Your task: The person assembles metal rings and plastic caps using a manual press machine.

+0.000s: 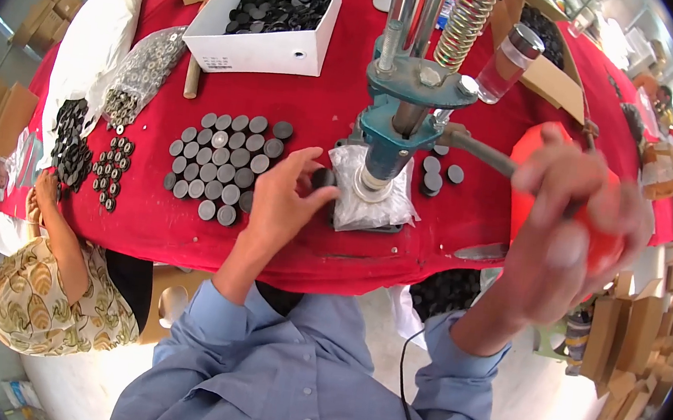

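Observation:
My left hand (280, 200) pinches a black round cap (323, 179) between thumb and fingers, just left of the press. The teal hand press (393, 138) has its ram down on a pad wrapped in clear plastic (347, 203). My right hand (570, 214), smeared by motion, is closed round the outer end of the metal press lever (478, 151). Left of my left hand, many dark grey caps (219, 161) lie in loose rows on the red cloth. Several more caps (432, 171) lie right of the press.
A white box (263, 51) of black discs stands at the back, beside a bag of metal rings (147, 59). A clear tumbler (512, 64) stands behind the lever; a red-orange object (521, 205) is partly behind my right hand. Another person (58, 279) handles black parts at left.

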